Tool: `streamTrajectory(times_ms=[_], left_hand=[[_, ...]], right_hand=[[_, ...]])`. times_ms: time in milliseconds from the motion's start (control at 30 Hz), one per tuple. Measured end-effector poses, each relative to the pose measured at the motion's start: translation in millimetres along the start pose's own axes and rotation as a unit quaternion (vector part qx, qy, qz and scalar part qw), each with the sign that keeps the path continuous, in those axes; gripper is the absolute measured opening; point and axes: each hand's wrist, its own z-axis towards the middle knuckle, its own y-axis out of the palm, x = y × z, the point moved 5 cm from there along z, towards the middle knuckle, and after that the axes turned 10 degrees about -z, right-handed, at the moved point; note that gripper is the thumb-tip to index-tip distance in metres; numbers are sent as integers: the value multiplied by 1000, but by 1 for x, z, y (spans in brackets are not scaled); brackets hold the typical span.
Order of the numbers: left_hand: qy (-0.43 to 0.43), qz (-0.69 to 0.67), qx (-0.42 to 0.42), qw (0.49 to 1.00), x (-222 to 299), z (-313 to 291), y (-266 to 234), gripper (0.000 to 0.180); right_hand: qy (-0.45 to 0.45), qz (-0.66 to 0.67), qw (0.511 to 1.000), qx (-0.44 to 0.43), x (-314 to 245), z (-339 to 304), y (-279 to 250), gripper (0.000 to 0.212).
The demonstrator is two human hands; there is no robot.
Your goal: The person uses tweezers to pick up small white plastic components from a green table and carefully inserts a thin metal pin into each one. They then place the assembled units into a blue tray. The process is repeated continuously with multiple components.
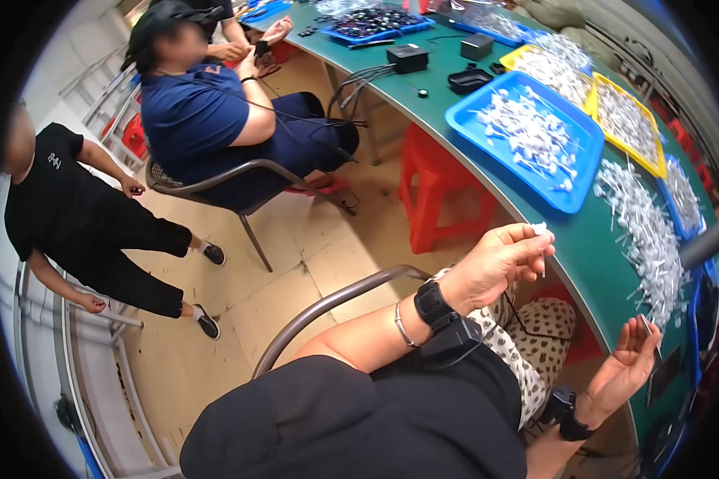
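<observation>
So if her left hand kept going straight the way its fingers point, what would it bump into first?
Probably the green table edge, then the blue tray of small white parts; the left hand pinches a small white piece. Depth is unclear.

Small white plastic part w/ thin stem (542, 233) is hanging stem-down, pinched above the green desk's (591, 239) near edge. Thin dark pin-like piece (649, 329) is lying tilted, approx. at the desk's near-right edge.
</observation>
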Motion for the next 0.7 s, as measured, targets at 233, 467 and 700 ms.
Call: streamTrajectory(times_ms=[233, 467, 700], left_hand=[[7, -68, -13, 998, 16, 4, -13, 18], [-21, -79, -13, 997, 2, 5, -19, 18], [-21, -80, -17, 996, 2, 3, -16, 17]], right_hand=[[-14, -21, 1000, 8, -8, 16, 1, 36], [-4, -22, 1000, 11, -3, 14, 1, 36], [-21, -35, 999, 12, -12, 18, 1, 37]])
